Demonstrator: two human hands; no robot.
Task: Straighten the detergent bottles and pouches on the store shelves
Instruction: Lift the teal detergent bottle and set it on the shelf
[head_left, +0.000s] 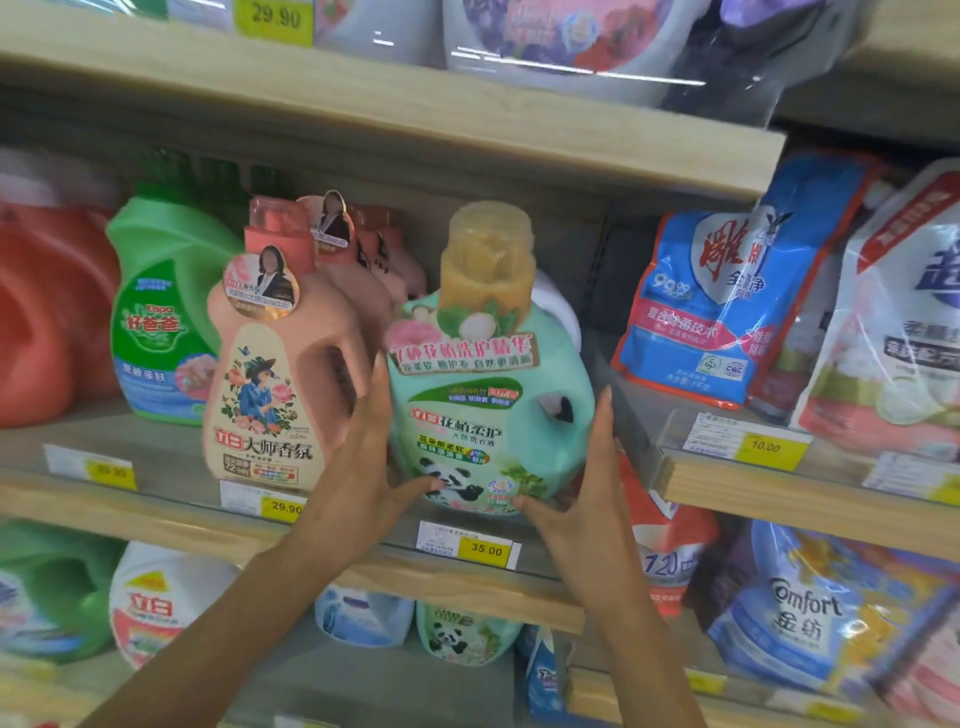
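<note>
A mint-green detergent bottle (488, 395) with a yellow cap and a panda label stands at the front edge of the middle shelf (447, 577). My left hand (366, 457) presses flat against its left side, thumb under the label. My right hand (592, 483) grips its right side and lower corner. Just to the left stands a pink bottle (275, 374) with a flower-lady label, with more pink bottles behind it. Blue and white pouches (711, 312) lean on the shelf to the right.
A green bottle (161, 317) and a red bottle (41, 317) stand at the far left. Yellow price tags (485, 549) hang on the shelf edges. The upper shelf board (415, 124) is close above the caps. More bottles and pouches (795, 618) fill the lower shelf.
</note>
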